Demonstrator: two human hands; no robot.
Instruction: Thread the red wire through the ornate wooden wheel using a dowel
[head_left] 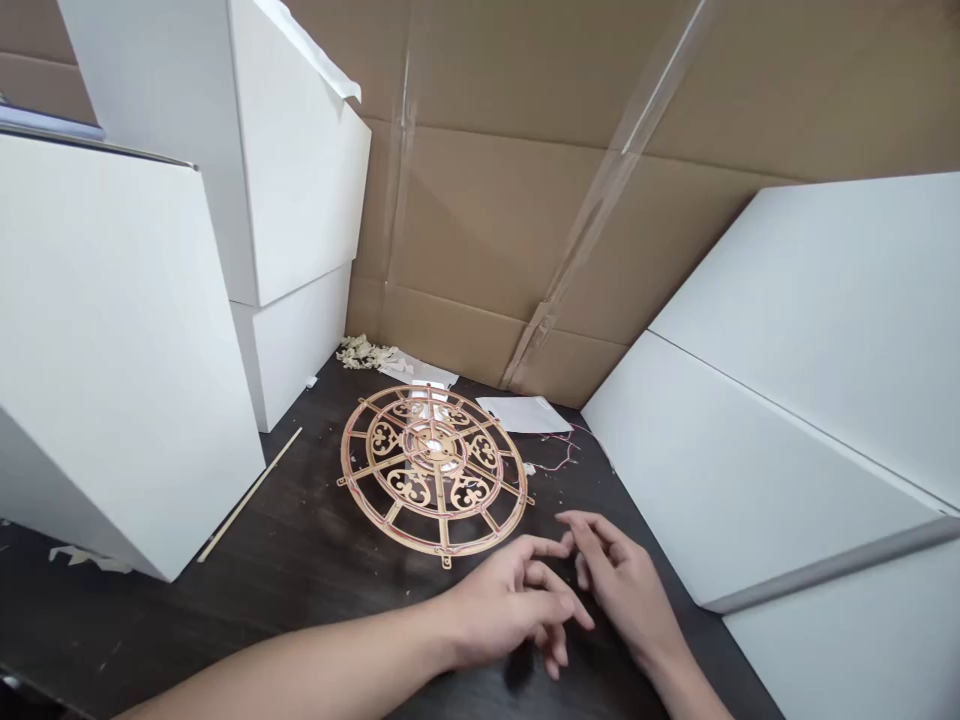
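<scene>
A round wooden lattice wheel (pixel 439 520) lies flat on the dark table, with clover-like cutouts, spokes and small tabs around its rim. Reddish wire or line follows its rings. My left hand (pixel 517 600) hovers over the table just in front of the wheel, fingers loosely spread and nothing visible in them. To its right is my right hand (pixel 622 585), fingers loosely bent and partly apart. The tips of its fingers meet or nearly meet my left index fingertip. I see no object between the two hands.
White boxes (pixel 112 330) stand on the left, and more white boxes (pixel 795 400) on the right. A cardboard wall (pixel 480 220) closes the back. Crumpled tape scraps (pixel 364 353), a white sheet (pixel 525 414), thin red wire (pixel 559 465) and a thin wooden stick (pixel 251 493) lie around the wheel.
</scene>
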